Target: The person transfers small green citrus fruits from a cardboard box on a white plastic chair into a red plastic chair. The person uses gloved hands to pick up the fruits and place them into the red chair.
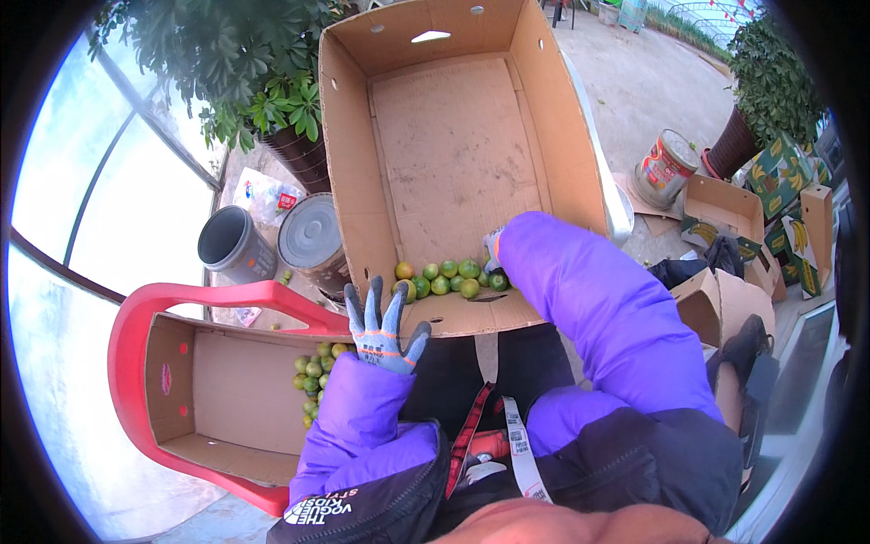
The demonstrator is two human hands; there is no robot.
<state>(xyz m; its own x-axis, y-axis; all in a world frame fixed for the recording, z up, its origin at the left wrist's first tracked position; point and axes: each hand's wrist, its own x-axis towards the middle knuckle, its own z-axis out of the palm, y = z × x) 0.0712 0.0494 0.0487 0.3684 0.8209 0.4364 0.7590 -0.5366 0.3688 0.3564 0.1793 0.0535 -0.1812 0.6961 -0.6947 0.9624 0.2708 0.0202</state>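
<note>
Before me a large, shallow cardboard box (455,143) tilts toward my lap. A row of small green and yellow-orange citrus fruits (440,284) lies along its near wall. My left hand (380,333), in a grey-blue work glove with dark fingertips, is spread over the box's near left corner, fingers apart. My right hand (492,246) reaches into the box at the right end of the row. The purple sleeve hides most of it, so its grip does not show. Left of me, a second cardboard box (245,387) holds more citrus fruits (312,375), partly covered by my left sleeve.
A red plastic chair (129,381) frames the left box. Beyond it stand an open grey bucket (238,241), a lidded bucket (311,231) and a potted plant (292,109). At right are a metal can (666,166), banana cartons (781,170) and another cardboard box (724,211).
</note>
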